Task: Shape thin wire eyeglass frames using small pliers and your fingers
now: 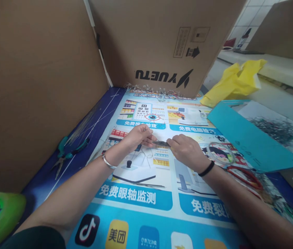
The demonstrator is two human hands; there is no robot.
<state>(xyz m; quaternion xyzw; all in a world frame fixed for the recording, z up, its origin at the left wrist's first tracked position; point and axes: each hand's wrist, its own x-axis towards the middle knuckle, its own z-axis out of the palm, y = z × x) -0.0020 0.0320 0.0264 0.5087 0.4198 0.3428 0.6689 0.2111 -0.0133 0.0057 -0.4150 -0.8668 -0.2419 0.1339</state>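
Observation:
My left hand [141,135] is closed in a pinch over the printed sheet, holding a thin wire [146,156] whose loose curls hang below the fingers. My right hand [184,147] is wrapped around a pair of pliers; their dark metal jaws [161,143] point left and meet the fingertips of my left hand. The handles are hidden in my right palm. What exactly lies between the jaws is too small to make out.
Cardboard walls [157,41] stand left and behind. Teal-handled pliers [64,155] and thin wires lie at left, green tape [8,214] nearer. At right are a clear wire coil [220,153], a red ring [245,178], a blue box [245,135] with wire clippings and a yellow bag [236,83].

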